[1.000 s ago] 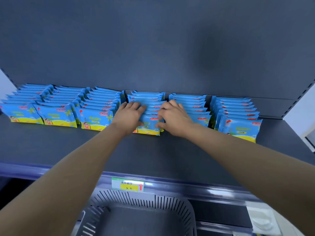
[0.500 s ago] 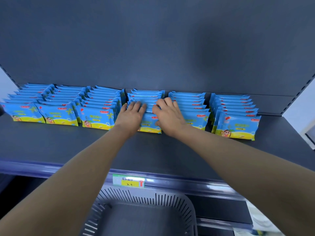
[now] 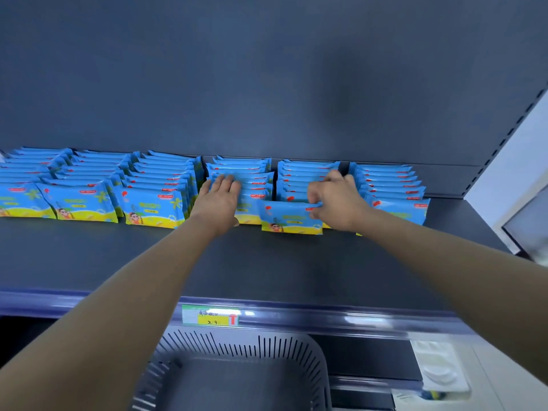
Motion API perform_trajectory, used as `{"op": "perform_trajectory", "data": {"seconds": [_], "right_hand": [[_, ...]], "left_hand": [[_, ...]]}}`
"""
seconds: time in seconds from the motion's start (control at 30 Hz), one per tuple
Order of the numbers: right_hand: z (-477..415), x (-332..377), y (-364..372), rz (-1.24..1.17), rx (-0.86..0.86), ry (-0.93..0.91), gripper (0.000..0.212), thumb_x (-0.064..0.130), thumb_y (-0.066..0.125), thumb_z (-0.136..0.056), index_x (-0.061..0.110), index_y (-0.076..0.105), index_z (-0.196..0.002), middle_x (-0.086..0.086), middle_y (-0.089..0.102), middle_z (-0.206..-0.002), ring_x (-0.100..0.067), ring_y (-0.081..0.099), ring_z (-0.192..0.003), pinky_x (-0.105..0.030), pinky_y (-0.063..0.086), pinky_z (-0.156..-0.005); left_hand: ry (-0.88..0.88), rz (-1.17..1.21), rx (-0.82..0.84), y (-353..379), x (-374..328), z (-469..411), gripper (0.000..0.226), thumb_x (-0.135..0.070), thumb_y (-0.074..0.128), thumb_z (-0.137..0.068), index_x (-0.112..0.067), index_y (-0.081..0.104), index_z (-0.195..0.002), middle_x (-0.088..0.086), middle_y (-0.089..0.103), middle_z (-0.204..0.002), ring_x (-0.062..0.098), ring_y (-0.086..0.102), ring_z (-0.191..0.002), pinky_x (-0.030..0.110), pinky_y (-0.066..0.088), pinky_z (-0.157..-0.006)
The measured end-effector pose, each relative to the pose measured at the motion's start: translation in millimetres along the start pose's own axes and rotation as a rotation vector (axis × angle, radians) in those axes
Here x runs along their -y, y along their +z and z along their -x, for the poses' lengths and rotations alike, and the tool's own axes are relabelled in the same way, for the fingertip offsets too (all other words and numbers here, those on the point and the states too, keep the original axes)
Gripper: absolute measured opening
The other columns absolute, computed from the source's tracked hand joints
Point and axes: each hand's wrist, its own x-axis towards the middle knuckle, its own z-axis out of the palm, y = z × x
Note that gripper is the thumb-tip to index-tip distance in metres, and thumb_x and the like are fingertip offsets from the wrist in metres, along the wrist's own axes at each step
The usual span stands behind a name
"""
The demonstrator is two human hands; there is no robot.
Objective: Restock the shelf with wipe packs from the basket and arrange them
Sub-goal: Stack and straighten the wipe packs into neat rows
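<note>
- Head-cam view down onto a dark grey shelf (image 3: 267, 262). Six rows of blue-and-yellow wipe packs (image 3: 154, 188) stand on edge, running 9 to 3 o'clock against the back panel (image 3: 267, 84).
- Left hand (image 3: 218, 200), just at 9 o'clock of centre: fingers straight and together, lying flat on the tops of the 4th row from the left, gripping nothing.
- Right hand (image 3: 338, 200), just at 3 o'clock of centre: fingers and thumb curled, pinching the top edge of the front wipe pack (image 3: 289, 218) of the 5th row.
- That pack stands on the shelf, approx. in front of its row. It sits a little fwd of its neighbours, and its left end overlaps the front of the 4th row.
- Basket (image 3: 237, 345) at 6 o'clock, below the shelf lip; no packs show in the part in view (its near end is cut off).
- Price label (image 3: 210, 315) on the shelf lip, at 12 o'clock of the basket.
- Step in hand, prob.: arranging rather than restocking, i.e. squaring up the row fronts.
- Next move calls for nudging the pinched pack toward 3 o'clock and back until it lines up w/ its own row. The left hand should steady the 4th row so it doesn't tip. The packs look soft, so a light pinch should do.
</note>
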Motion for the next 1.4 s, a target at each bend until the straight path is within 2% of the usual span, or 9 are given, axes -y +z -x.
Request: {"op": "perform_trajectory", "data": {"seconds": [0.13,0.23,0.33,0.5,0.6,0.83,1.13,1.23,1.4], "right_hand": [[13,-28,1,0.063,-0.049,0.042,0.019,0.013,0.060,-0.080,0.022,0.050,-0.094,0.001,0.051,-0.096,-0.023,0.035,-0.101,-0.031,0.017,-0.076],[14,-31,8,0.205,-0.058,-0.007,0.030,0.030,0.064,-0.080,0.020,0.049,-0.104,0.000,0.051,-0.107,-0.022,0.034,-0.103,-0.035,0.022,-0.083],[9,-26,15,0.271,-0.083,-0.026,0.042,0.041,0.065,-0.080,0.017,0.049,-0.110,-0.003,0.043,-0.118,-0.025,0.032,-0.111,-0.037,0.026,-0.090],[2,-24,17,0.177,-0.068,-0.031,0.045,0.030,0.065,-0.082,0.013,0.044,-0.118,-0.004,0.041,-0.130,-0.025,0.035,-0.119,-0.036,0.027,-0.096],[-1,-24,16,0.138,-0.033,-0.019,0.060,0.029,0.064,-0.084,0.015,0.035,-0.135,-0.005,0.040,-0.140,-0.024,0.035,-0.128,-0.038,0.027,-0.105],[-4,-18,19,0.188,0.055,-0.037,0.067,0.024,0.059,-0.089,0.008,0.025,-0.145,-0.009,0.028,-0.149,-0.027,0.024,-0.138,-0.038,0.018,-0.113],[-5,-18,18,0.174,0.067,-0.056,0.066,0.016,0.058,-0.090,0.005,0.023,-0.146,-0.011,0.028,-0.148,-0.029,0.024,-0.138,-0.037,0.020,-0.115],[-6,-19,19,0.174,0.057,-0.061,0.066,0.015,0.057,-0.090,0.004,0.023,-0.146,-0.012,0.029,-0.148,-0.029,0.024,-0.138,-0.036,0.017,-0.115],[-8,-21,20,0.132,0.069,-0.054,0.067,0.015,0.059,-0.090,0.004,0.023,-0.146,-0.012,0.027,-0.149,-0.029,0.021,-0.139,-0.034,0.015,-0.115]], "left_hand": [[-0.009,0.038,0.011,-1,-9,-3,0.100,-0.038,0.063,-0.085,-0.018,-0.012,-0.148,0.006,0.000,-0.157,0.026,-0.003,-0.145,0.043,0.003,-0.118],[0.001,0.028,0.014,-2,-13,-7,0.096,-0.029,0.060,-0.089,-0.022,-0.017,-0.147,0.001,-0.003,-0.158,0.025,-0.005,-0.145,0.044,0.002,-0.118],[-0.001,0.017,-0.007,-2,-14,-11,0.089,-0.010,0.054,-0.090,-0.021,-0.014,-0.148,-0.001,0.001,-0.157,0.025,-0.002,-0.145,0.043,0.006,-0.118],[0.031,-0.002,-0.032,-3,-9,-20,0.084,-0.003,0.058,-0.086,-0.019,0.004,-0.148,0.002,0.005,-0.155,0.027,0.003,-0.145,0.044,0.009,-0.118],[0.045,0.024,-0.031,-2,-5,-24,0.080,0.000,0.056,-0.085,-0.019,0.009,-0.146,0.002,0.010,-0.155,0.025,0.007,-0.145,0.044,0.007,-0.118],[0.056,0.000,-0.008,-6,5,-27,0.086,-0.009,0.061,-0.082,-0.022,0.006,-0.148,0.001,0.021,-0.144,0.025,0.021,-0.137,0.049,0.011,-0.116],[0.050,-0.009,0.047,-9,11,-28,0.093,-0.035,0.068,-0.081,-0.022,0.005,-0.148,0.001,0.008,-0.153,0.029,0.006,-0.143,0.053,0.009,-0.115],[-0.013,0.049,0.114,-7,10,-28,0.094,-0.035,0.064,-0.085,-0.032,-0.007,-0.148,-0.003,-0.002,-0.156,0.033,-0.003,-0.143,0.060,0.006,-0.112],[-0.009,0.083,0.124,-6,11,-29,0.093,-0.032,0.062,-0.087,-0.037,-0.009,-0.147,-0.007,-0.003,-0.157,0.032,-0.003,-0.144,0.060,0.005,-0.112]]}}
